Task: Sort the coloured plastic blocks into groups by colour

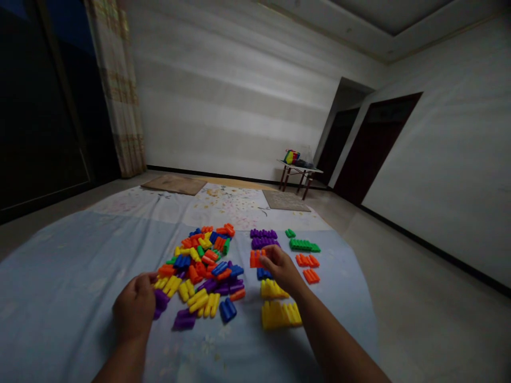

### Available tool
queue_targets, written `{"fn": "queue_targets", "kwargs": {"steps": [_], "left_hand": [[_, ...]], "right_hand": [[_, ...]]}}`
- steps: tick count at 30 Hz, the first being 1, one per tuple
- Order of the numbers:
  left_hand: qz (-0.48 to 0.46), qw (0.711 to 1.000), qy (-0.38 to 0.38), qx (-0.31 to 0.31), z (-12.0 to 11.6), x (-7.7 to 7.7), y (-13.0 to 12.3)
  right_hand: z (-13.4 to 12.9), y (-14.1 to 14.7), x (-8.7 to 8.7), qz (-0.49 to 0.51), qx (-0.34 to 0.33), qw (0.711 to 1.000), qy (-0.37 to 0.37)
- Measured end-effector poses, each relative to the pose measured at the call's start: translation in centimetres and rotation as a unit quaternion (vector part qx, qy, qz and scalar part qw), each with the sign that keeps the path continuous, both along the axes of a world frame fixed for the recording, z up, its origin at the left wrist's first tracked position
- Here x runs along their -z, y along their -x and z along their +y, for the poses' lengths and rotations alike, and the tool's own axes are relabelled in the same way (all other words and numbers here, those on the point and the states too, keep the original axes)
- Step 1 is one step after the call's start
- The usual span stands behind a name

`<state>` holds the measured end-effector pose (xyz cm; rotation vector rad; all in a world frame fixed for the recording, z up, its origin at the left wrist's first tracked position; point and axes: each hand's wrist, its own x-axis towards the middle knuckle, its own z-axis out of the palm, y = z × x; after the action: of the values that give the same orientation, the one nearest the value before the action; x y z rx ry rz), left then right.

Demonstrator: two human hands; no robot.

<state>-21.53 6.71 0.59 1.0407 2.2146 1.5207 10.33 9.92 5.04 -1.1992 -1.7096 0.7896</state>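
A mixed heap of plastic blocks [203, 266] in orange, yellow, blue, purple and green lies on the cloth. At the heap's left edge is my left hand [137, 306], its fingers closed beside yellow blocks and a purple block [160, 303]; what it grips, if anything, is hidden. My right hand [281, 266] pinches an orange block [257, 259] above the sorted rows. Around it are purple rows [264, 234], a blue block [264, 274] partly covered by the hand, and yellow rows [279, 315]. Farther right sit a green row [304, 245] and orange rows [307, 260].
A light blue and white floral cloth [223, 356] covers the rounded surface. Two mats [174, 184] lie at its far edge. Beyond stands a small table [299, 169] with a colourful bag [291, 157]. A curtain [120, 90] hangs at the left.
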Motion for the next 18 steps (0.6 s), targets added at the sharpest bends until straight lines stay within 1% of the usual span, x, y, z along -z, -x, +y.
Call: {"fn": "queue_targets", "kwargs": {"steps": [2, 4, 7, 10, 13, 15, 18], "left_hand": [[-0.004, 1.000, 0.015, -0.002, 0.0, 0.0, 0.1], [-0.006, 0.999, 0.036, -0.006, 0.1, 0.0, 0.2], [0.001, 0.999, 0.043, -0.011, 0.2, -0.1, 0.1], [0.010, 0.999, 0.039, -0.016, 0.2, -0.1, 0.0], [0.019, 0.999, 0.045, -0.019, 0.1, -0.3, 0.0], [0.022, 0.999, 0.046, -0.018, 0.0, -0.5, 0.0], [0.020, 0.999, 0.042, -0.024, -0.1, -0.7, 0.0]], "right_hand": [[-0.2, -2.8, 0.9, -0.018, 0.048, 0.999, -0.002], [-0.6, -5.2, 1.9, -0.058, 0.097, 0.994, -0.001], [-1.2, -7.6, 3.1, -0.134, 0.155, 0.979, 0.002], [-1.8, -8.5, 4.0, -0.194, 0.180, 0.964, 0.016], [-2.3, -8.5, 4.6, -0.237, 0.204, 0.949, 0.032], [-2.5, -8.5, 4.8, -0.250, 0.215, 0.944, 0.033], [-2.9, -8.7, 5.1, -0.246, 0.216, 0.944, 0.031]]}}
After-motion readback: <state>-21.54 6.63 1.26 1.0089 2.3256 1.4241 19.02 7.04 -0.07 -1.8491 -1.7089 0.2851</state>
